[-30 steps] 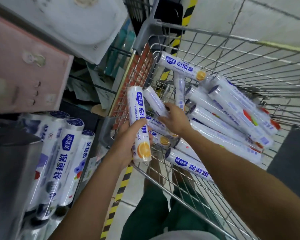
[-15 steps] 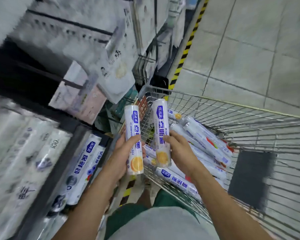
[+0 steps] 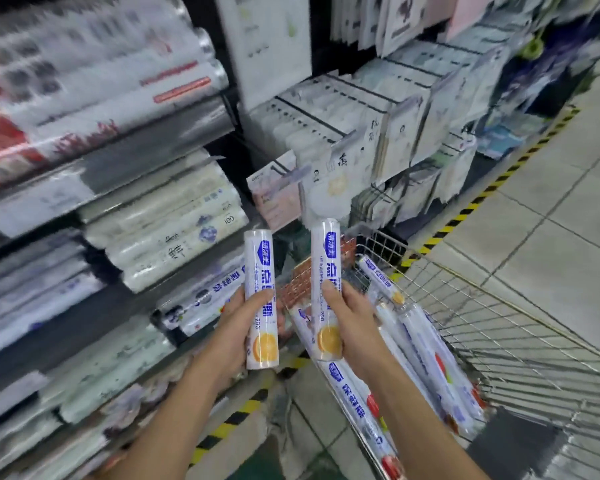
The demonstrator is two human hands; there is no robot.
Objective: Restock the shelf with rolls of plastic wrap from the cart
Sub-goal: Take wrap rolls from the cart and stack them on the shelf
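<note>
Shelving fills the left half of the frame: a dark shelf (image 3: 174, 116) in several tiers, packed with stacked rolls (image 3: 174, 237) lying on their sides, their print too blurred to read. Across the upper middle and upper right hang rows of flat white packets (image 3: 378, 133) on pegs, and their lowest row comes down just behind the tops of the two raised rolls. A yellow-and-black striped line (image 3: 492, 181) runs diagonally along the pale tiled floor (image 3: 551, 237) at right. The wire cart (image 3: 499, 334) takes up the lower right, with a red grid panel (image 3: 298, 282) at its end nearest the shelf; that panel sits between the two hands. The left hand (image 3: 236, 327), at lower centre, wraps its fingers around the lower half of one roll of plastic wrap (image 3: 260, 268), held upright in front of the shelf's lower tiers. The right hand (image 3: 352, 320) grips a second roll (image 3: 326, 258) in the same way, upright, above the cart's near corner. Both rolls are white with blue lettering and an orange slice printed near the bottom. So: two rolls in hand, one per hand, apart from each other. In the cart lie more rolls (image 3: 426, 344) (at least four show, though blur and overlap prevent a firm count), heaped lengthwise against the near wall below the right forearm.
</note>
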